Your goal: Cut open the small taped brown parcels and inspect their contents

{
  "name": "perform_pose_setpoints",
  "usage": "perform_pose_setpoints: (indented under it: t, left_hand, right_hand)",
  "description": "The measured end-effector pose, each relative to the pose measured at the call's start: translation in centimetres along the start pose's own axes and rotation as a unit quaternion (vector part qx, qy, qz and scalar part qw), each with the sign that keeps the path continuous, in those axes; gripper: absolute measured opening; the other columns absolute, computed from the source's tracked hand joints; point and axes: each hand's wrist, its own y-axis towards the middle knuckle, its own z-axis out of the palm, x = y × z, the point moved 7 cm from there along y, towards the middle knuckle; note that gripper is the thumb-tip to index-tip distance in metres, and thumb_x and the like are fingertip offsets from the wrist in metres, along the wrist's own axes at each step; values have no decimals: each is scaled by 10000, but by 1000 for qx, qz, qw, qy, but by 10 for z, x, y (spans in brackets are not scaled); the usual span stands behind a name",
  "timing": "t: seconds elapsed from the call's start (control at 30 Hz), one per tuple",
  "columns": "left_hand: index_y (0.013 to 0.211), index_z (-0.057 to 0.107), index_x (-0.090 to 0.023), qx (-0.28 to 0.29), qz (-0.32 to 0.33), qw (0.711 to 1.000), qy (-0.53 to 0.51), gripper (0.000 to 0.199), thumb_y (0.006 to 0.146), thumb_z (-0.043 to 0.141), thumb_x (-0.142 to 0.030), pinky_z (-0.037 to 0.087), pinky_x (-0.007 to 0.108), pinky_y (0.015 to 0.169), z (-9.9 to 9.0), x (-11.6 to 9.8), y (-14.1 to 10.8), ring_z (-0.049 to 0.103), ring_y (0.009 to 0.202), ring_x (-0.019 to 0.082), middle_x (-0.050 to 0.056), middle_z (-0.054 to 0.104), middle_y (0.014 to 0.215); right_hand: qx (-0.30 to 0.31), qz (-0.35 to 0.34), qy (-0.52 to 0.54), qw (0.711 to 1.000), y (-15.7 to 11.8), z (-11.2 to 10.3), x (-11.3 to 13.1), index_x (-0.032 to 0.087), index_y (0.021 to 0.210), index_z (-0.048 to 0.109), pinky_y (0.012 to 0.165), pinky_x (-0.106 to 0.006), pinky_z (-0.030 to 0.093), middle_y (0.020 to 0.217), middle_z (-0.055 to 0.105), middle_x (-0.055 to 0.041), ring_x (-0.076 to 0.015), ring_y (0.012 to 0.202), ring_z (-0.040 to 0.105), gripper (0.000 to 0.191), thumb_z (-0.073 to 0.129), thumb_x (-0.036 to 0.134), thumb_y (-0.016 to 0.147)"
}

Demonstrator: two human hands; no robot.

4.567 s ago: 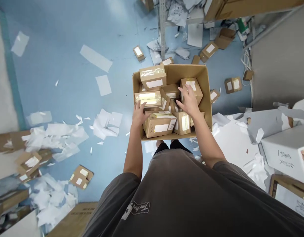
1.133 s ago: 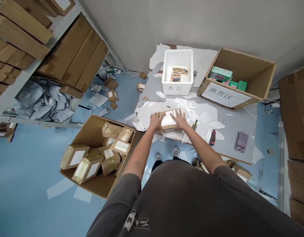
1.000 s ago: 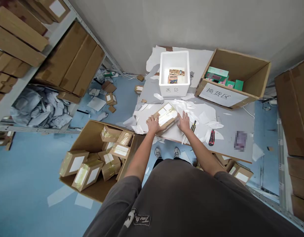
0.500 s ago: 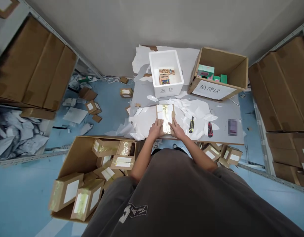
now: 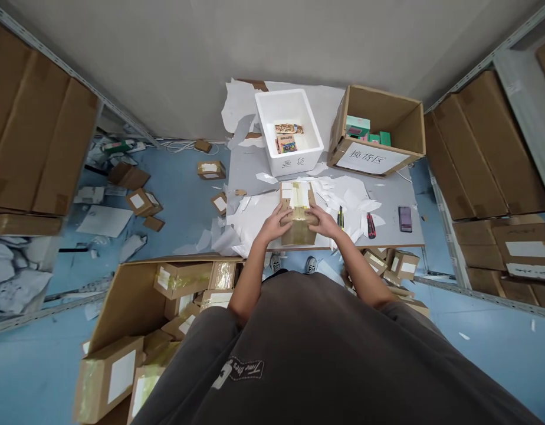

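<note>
A small taped cardboard box (image 5: 299, 234) stands at the table's front edge, with white label paper and shiny tape on its top. My left hand (image 5: 275, 226) grips the box's left side, its fingers bent over onto the box. On the opposite side my right hand (image 5: 324, 222) holds it in the same way, fingertips on the tape. Just right of that hand lies a yellow-and-black utility knife (image 5: 340, 217). Farther along is a red-and-black utility knife (image 5: 370, 226). Torn white paper (image 5: 255, 218) surrounds the box.
Behind the box are a white foam bin (image 5: 294, 162) holding small packets and an open carton (image 5: 376, 158) with green boxes. A phone (image 5: 405, 219) lies at the table's right. A large carton (image 5: 135, 289) of parcels stands at my left; shelves flank both sides.
The box has been tipped so that its near side now shows more. Both hands have shifted from its near corners to higher on its sides. My view has turned slightly right.
</note>
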Motion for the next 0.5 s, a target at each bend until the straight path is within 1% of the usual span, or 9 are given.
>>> perform_pose_setpoints:
  t: [0.07,0.1,0.17,0.23,0.3,0.33,0.4,0.43,0.5]
  left_hand:
    - [1596,614,-292,-49,-15,999,5,584,1040,654,-465,484,410,1260,-23,-13,13,529,1560,302,57,493,1736]
    - [1598,605,-281,-76,-32,997,7,581,1051,637,-474,482,413,1262,-30,-18,20,550,1536,295,60,552,1689]
    - [1640,545,-245,-115,-77,990,9,621,1065,610,-470,464,419,1275,-33,-24,33,554,1525,293,84,585,1653]
    - [1721,414,-222,-122,-116,986,5,712,1066,596,-434,448,426,1285,-23,-26,42,503,1570,297,113,519,1707]
    - [1778,280,-223,-105,-133,986,6,818,1054,609,-412,447,437,1284,-9,-28,45,428,1626,313,130,360,1804]
    - [1788,255,-230,-93,-131,987,15,854,1044,630,-420,440,451,1288,-3,-29,43,386,1650,334,133,261,1844]
    - [1774,314,-253,-67,-111,990,53,881,1008,697,-460,408,503,1307,5,-33,32,282,1689,401,116,87,1884]
    - [1756,367,-270,-51,-94,991,78,886,980,740,-480,388,534,1316,9,-36,25,226,1701,434,98,38,1890]
    - [1714,457,-310,-18,-56,990,128,891,921,817,-494,355,586,1327,16,-43,7,115,1716,475,64,30,1893]
  right_hand:
    - [-44,-15,1,999,14,-26,9,261,1571,626,1296,-533,424,1696,527,-84,-345,1563,506,691,687,277,882]
    - [-68,-18,1,998,22,-36,11,251,1597,600,1303,-537,414,1679,545,-87,-345,1555,510,705,658,277,895]
    - [-98,-3,-4,995,39,-46,9,225,1655,532,1314,-535,403,1674,545,-99,-340,1541,515,751,610,259,909]
    - [-91,37,-11,995,54,-41,2,198,1691,479,1315,-540,402,1697,513,-122,-349,1548,501,779,588,253,922]
    - [-72,82,-18,994,60,-30,-8,182,1713,442,1292,-555,429,1750,433,-147,-370,1574,472,777,581,284,955]
    - [-67,96,-21,993,59,-26,-12,186,1722,426,1273,-563,451,1782,374,-153,-383,1582,464,774,583,314,975]
    - [-63,91,-33,993,48,-22,-16,222,1739,404,1240,-580,483,1839,244,-140,-407,1591,452,791,614,385,993]
    - [-61,74,-44,994,40,-22,-17,247,1742,403,1236,-590,483,1859,183,-126,-419,1603,433,812,647,416,987]
    - [-47,26,-70,996,17,-22,-15,289,1731,429,1253,-606,458,1881,86,-91,-440,1647,349,858,737,454,947]
